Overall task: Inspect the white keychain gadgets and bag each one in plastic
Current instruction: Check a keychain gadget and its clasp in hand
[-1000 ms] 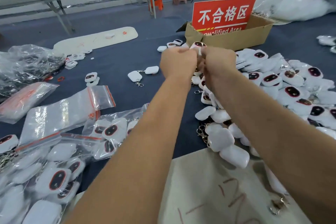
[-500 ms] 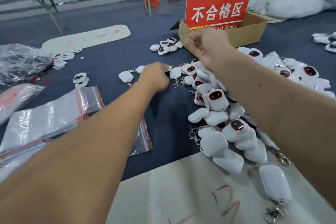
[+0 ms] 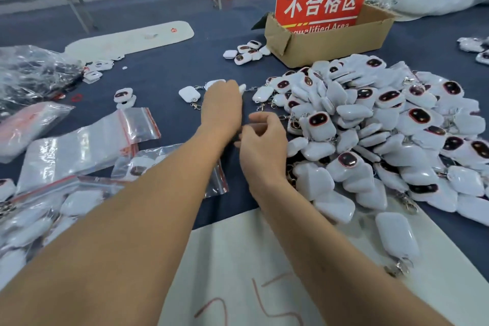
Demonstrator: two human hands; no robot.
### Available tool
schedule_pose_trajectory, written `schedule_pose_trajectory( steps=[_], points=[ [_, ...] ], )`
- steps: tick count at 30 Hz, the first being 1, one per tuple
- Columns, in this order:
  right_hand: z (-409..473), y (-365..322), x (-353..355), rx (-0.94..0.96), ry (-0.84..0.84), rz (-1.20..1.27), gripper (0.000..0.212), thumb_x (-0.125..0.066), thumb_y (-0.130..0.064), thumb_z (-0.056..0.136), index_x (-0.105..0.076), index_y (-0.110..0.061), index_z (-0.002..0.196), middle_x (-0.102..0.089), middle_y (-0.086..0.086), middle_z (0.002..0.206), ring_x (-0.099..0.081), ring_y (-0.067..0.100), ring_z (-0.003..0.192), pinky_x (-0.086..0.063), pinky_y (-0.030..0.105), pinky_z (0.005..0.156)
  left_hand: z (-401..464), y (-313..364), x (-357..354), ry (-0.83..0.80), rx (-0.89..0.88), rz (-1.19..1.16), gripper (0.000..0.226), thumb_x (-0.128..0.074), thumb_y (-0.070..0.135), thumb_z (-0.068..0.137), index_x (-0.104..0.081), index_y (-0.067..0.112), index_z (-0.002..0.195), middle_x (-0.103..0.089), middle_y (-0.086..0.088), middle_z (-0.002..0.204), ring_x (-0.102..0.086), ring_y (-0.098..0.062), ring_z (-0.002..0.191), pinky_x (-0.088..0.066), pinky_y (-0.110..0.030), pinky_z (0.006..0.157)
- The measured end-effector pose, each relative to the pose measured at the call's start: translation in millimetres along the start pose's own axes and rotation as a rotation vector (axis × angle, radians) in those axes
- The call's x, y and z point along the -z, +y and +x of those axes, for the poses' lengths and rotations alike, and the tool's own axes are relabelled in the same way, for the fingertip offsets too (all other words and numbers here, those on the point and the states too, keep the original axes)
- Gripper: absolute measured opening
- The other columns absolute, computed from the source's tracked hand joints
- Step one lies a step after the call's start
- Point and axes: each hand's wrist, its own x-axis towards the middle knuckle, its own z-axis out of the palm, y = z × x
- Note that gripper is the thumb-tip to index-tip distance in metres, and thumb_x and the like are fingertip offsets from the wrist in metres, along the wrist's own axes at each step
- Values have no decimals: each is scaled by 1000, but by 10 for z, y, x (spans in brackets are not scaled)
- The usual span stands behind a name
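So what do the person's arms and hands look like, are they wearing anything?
Both arms are bare all the way up, with no sleeves in view. The left hand and right hand wear no gloves, and no rings, watch or wristband show. The fingers look short-nailed, as far as the picture shows.

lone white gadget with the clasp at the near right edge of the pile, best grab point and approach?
Pinch the white rounded gadget with the metal clasp across its two long sides, coming from above. It lies flat, face down on the pale sheet, apart from the heap, sides exposed; the clasp trails toward the camera, so avoid that end.
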Motion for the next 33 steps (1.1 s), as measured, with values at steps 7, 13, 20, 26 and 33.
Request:
schedule_pose_trajectory(
  steps=[7, 13, 20, 26, 33],
  points=[
    [-97, 93, 247, 607, -206, -677, 62, -56, 0, 97, -43, -17, 155, -46, 5, 152, -44, 27, 122, -35, 31, 106, -814, -162, 612, -83, 44, -515, 24, -60, 2, 92, -73, 20, 101, -74, 1, 91, -72, -22, 85, -59, -43, 83],
    [-170, 131, 379, 332, -362, -282, 21, -72, -11, 95, -74, -18, 116, -75, -7, 82, -66, 6, 66, -49, 20, 68, -1524, -330, 602, 103, 434, -964, 18, -80, 9, 87, -70, 21, 97, -76, 1, 85, -72, -14, 70, -57, -28, 67],
    [-171, 112, 438, 223, -555, 2, 18, -67, 0, 97, -74, -7, 112, -75, 17, 80, -62, 18, 57, -53, 26, 55, -1638, -382, 616, 49, 398, -1198, 13, -69, 4, 95, -78, 13, 100, -80, -5, 85, -74, -15, 75, -56, -20, 66],
    [-180, 106, 450, 145, -610, 87, 16, -62, 1, 100, -74, -3, 109, -72, 23, 79, -65, 23, 57, -55, 28, 52, -1660, -402, 673, -18, 450, -1312, 12, -67, 1, 96, -77, 2, 103, -80, -10, 89, -78, -17, 81, -59, -21, 69],
    [-199, 92, 455, 197, -610, 82, 15, -62, -2, 101, -74, -7, 110, -73, 20, 83, -63, 23, 55, -56, 31, 51, -1653, -410, 666, -28, 460, -1304, 15, -67, 3, 95, -77, 5, 105, -79, -11, 94, -74, -17, 81, -58, -23, 68]
  ],
)
